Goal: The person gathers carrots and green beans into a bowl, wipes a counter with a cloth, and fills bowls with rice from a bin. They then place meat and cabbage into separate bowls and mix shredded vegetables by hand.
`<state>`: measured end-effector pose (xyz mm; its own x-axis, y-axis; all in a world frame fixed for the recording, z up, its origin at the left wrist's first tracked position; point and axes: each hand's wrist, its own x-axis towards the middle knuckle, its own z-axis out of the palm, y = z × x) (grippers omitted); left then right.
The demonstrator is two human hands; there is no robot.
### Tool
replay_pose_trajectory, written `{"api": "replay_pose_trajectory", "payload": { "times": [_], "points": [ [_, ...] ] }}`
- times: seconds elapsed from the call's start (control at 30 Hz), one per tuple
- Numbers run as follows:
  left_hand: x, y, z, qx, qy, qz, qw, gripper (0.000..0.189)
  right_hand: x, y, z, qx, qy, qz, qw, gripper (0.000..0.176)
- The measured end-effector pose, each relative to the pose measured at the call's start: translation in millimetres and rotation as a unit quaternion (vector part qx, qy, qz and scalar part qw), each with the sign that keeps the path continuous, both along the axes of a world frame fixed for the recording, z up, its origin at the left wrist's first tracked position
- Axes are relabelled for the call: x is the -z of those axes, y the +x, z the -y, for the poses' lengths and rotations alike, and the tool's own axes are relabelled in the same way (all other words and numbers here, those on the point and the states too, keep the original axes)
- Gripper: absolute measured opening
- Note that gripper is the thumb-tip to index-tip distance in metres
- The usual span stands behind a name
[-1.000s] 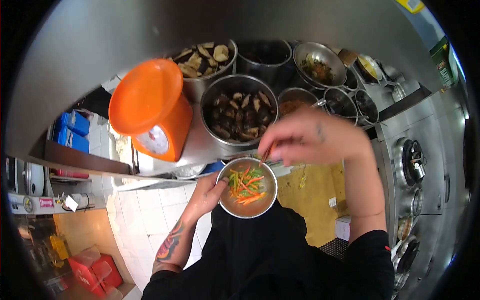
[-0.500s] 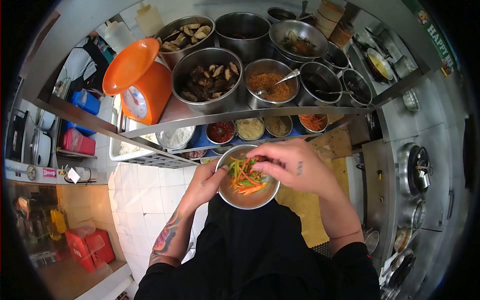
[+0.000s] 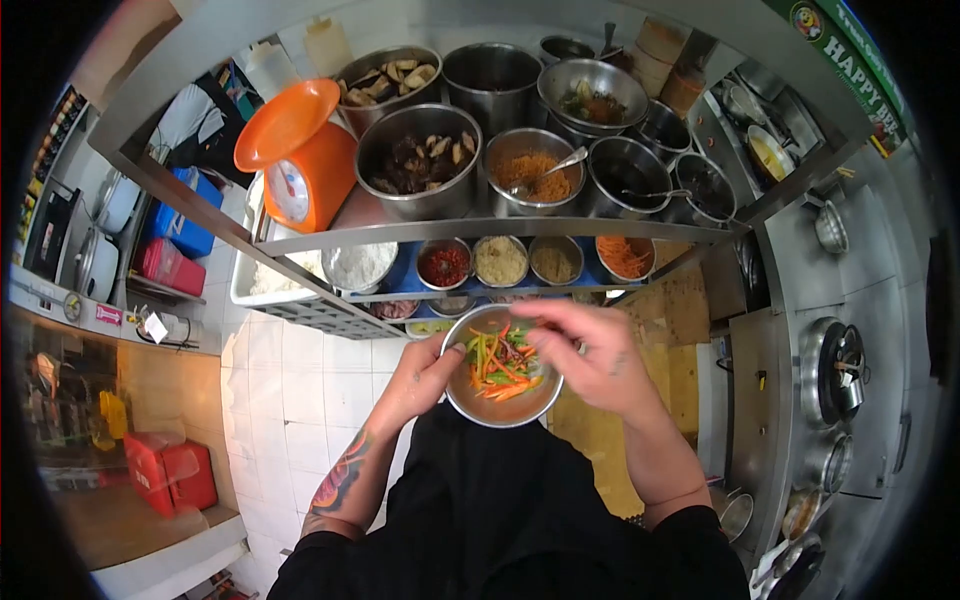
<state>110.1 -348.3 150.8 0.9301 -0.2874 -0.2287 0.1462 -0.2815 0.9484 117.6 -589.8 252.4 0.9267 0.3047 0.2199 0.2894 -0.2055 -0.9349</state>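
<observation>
My left hand (image 3: pixel 425 378) grips the left side of a small metal bowl (image 3: pixel 518 410), its thumb over the rim. Inside lie thin strips of green and orange vegetables (image 3: pixel 492 362), with some darker reddish bits on top. Over the bowl's right edge is my right hand (image 3: pixel 592 358), palm down, index finger stretched out and thumb apart from it. I see nothing between those fingers. The bowl's underside and the fingers below it are hidden.
Ahead, a steel shelf holds an orange scale (image 3: pixel 310 180), a pot of dark mushroom-like pieces (image 3: pixel 420 165) and a bowl of orange-brown crumbs with a spoon (image 3: pixel 540 178). Lower down are bowls of chopped red pieces (image 3: pixel 444 266) and shredded carrot (image 3: pixel 625 257). Pans line the right counter.
My right hand has lifted back from the vegetable strips and its fingers have spread. More dark reddish bits show on the strips. The view has shifted slightly.
</observation>
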Motion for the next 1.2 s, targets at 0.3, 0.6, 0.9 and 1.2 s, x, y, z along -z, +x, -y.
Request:
{"api": "replay_pose_trajectory", "payload": {
  "times": [0.3,0.6,0.9,1.2],
  "points": [
    [15,26,-8,0.068,-0.003,0.043,0.997,0.031,-88,190,-33,0.193,-0.214,0.352,0.891,0.024],
    [38,85,-73,0.154,-0.015,0.037,0.987,0.033,-60,77,-51,0.248,0.074,0.066,0.964,0.019],
    [61,113,-77,0.325,0.049,-0.012,0.944,0.036,155,-69,-130,0.442,0.160,-0.215,0.856,0.017],
    [37,104,-87,0.449,-0.185,-0.156,0.860,0.068,175,-139,-169,0.591,0.309,-0.082,0.741,0.015]
  ]
}}
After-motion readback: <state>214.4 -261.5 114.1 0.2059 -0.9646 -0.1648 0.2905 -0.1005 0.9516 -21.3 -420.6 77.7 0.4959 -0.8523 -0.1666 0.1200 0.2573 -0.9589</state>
